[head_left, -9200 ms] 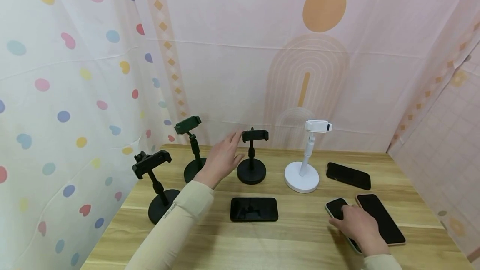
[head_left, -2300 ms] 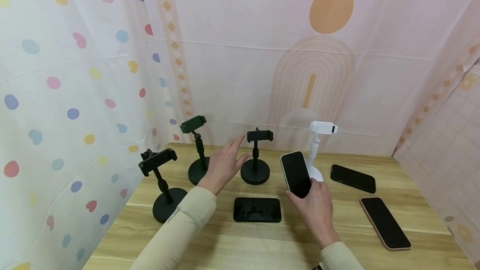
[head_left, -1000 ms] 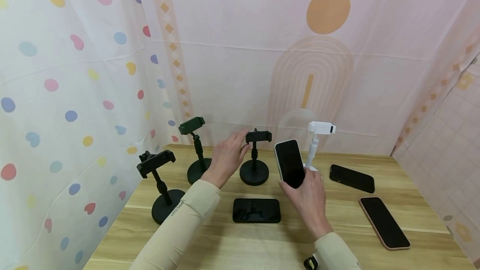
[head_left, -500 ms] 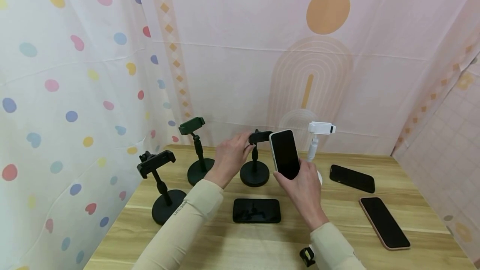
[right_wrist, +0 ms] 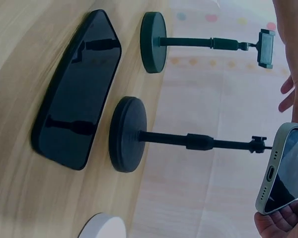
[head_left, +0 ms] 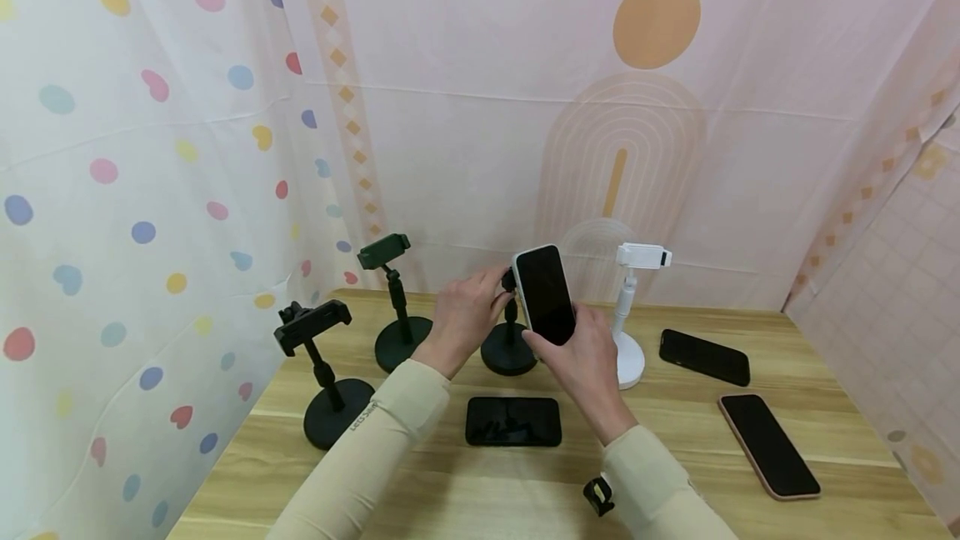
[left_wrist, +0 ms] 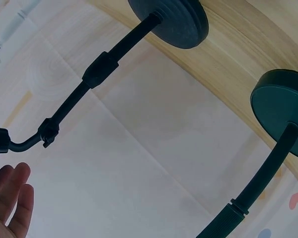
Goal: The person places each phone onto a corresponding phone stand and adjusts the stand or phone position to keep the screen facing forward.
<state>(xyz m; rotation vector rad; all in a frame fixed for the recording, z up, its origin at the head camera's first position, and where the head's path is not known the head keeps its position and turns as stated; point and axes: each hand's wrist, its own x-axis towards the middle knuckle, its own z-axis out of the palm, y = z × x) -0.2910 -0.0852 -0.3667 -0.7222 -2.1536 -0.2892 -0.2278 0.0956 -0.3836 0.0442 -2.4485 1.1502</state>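
In the head view my right hand [head_left: 591, 361] holds a smartphone [head_left: 546, 294] with a pale frame, upright with its dark screen toward me. The phone is in front of the clamp of the middle black phone stand [head_left: 507, 352], hiding most of it. At the clamp's left end my left hand [head_left: 465, 315] pinches with thumb and fingers. The left wrist view shows fingertips [left_wrist: 21, 173] by the clamp, cut off at the edge. From the right wrist view, the phone's charging-port edge [right_wrist: 269, 173] faces the stand; whether phone and clamp touch I cannot tell.
A black phone [head_left: 513, 421] lies in front of the middle stand. Green [head_left: 396, 294] and black [head_left: 324, 373] phone stands are on the left, a white stand [head_left: 624, 307] on the right. Two more phones, one black [head_left: 705, 357], one pink-edged [head_left: 770, 446], lie at right.
My right hand picked the pale-framed phone off the table at right and carried it left to the middle stand. My left hand moved slightly right onto the clamp, which turned a little.
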